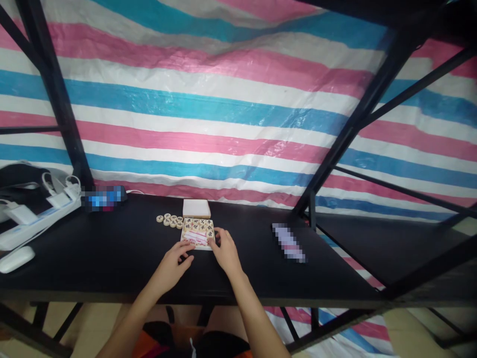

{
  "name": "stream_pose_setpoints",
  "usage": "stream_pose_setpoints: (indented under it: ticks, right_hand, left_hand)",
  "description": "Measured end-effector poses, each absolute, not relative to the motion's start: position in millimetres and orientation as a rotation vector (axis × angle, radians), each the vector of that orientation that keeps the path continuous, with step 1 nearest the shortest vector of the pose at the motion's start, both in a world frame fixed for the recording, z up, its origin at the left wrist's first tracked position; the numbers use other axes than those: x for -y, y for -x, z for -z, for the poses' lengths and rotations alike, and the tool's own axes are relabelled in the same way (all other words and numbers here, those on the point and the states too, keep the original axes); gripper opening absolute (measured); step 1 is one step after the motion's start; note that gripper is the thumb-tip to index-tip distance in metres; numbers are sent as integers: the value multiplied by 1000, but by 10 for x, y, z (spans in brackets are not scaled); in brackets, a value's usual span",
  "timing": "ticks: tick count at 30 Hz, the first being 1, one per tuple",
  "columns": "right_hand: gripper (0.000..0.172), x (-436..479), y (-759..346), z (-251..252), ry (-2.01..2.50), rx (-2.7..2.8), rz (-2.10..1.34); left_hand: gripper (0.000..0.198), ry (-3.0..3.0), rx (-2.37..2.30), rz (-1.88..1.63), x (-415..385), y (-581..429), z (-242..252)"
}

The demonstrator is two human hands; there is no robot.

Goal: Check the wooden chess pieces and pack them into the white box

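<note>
An open white box [198, 248] of round xiangqi pieces [196, 224] sits on the black desk. The pieces lie in rows, with dark characters facing up. A pink-and-white paper slip [197, 237] covers some of them near the front. My left hand [178, 261] is at the front left corner of the box, its fingertips over the rim and its thumb apart. Around the right edge of the box, my right hand [226, 251] has its thumb and fingers closed. Several loose xiangqi pieces [171, 220] lie just left of the box. Behind it rests the white box lid [196, 208].
A white power strip [40, 219] with plugged-in chargers and a white mouse-shaped object [18, 259] lie at the left. A blurred phone-like device [106, 198] is at the back left, another blurred flat object [288, 242] at the right. Black metal posts [343, 129] frame the desk [112, 258].
</note>
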State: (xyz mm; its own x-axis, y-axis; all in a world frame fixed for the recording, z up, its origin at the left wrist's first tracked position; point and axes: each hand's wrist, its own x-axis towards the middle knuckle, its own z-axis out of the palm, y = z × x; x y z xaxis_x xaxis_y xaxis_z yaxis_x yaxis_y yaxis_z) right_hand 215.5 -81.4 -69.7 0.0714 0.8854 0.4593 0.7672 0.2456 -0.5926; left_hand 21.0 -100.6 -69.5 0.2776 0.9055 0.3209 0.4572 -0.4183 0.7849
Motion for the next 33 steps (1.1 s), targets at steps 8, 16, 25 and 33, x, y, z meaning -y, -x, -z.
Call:
stream_pose_setpoints:
  ticks: [8,16,25,33]
  right_hand:
    - [21,953,-2157,731,1442,1815,-18]
    - [21,969,-2155,690,1432,1779,40]
    - [16,1245,-1982,645,1343,2005,-288]
    - [15,1260,-1968,632,1373,1995,-327]
  left_hand:
    - [27,-1978,-1218,-1035,1013,-216,686]
    - [26,-1971,-1208,-1086,1025,-233,679]
    - [25,-2058,-1542,-1091,729,176,435]
    - [36,-2333,-1964,-536,0,575,321]
